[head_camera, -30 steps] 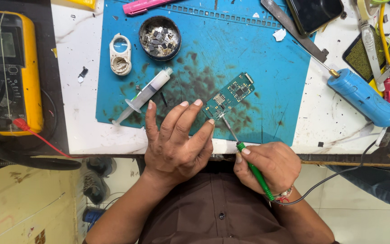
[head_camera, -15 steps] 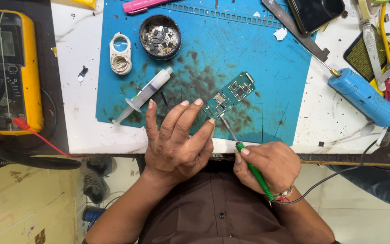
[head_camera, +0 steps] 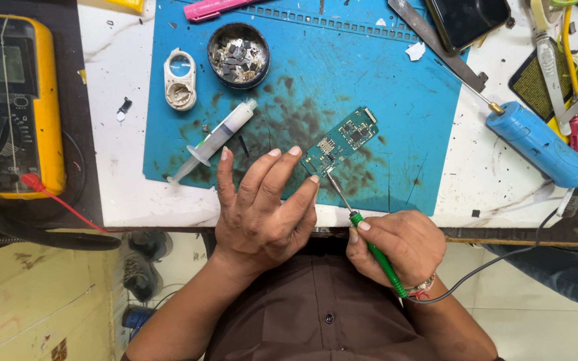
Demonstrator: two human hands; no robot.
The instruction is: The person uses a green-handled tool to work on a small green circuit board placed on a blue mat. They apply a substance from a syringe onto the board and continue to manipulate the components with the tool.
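Near the front edge of the white tabletop [head_camera: 490, 180] lies a blue rubber work mat [head_camera: 396, 87] with dark smudges on it. On the mat's front part sits a small green circuit board [head_camera: 340, 140], tilted, with tiny metal parts on top.

The left hand [head_camera: 262, 207] rests flat on the mat with its fingers spread wide open. Its fingertips [head_camera: 294, 151] sit just beside the near end of the board, maybe touching it. It holds nothing.

The right hand [head_camera: 396, 247] is closed around a thin soldering iron with a green handle [head_camera: 374, 254]. This hand hangs just off the front edge of the tabletop. The iron's thin metal tip touches the near end of the board. A dark cord runs from the handle off to the right.

Left of the board, on the mat, lies a clear plastic syringe [head_camera: 214, 140] with pale paste inside. Behind it, near the mat's back edge, stands a round dark tin full of small metal bits [head_camera: 239, 55]. Beside the tin, at the mat's left edge, lies a white plastic holder [head_camera: 180, 79].

At the far left stands a yellow meter [head_camera: 15, 107] with a red wire. By the right edge of the tabletop lies a blue tube-shaped tool [head_camera: 540, 144].
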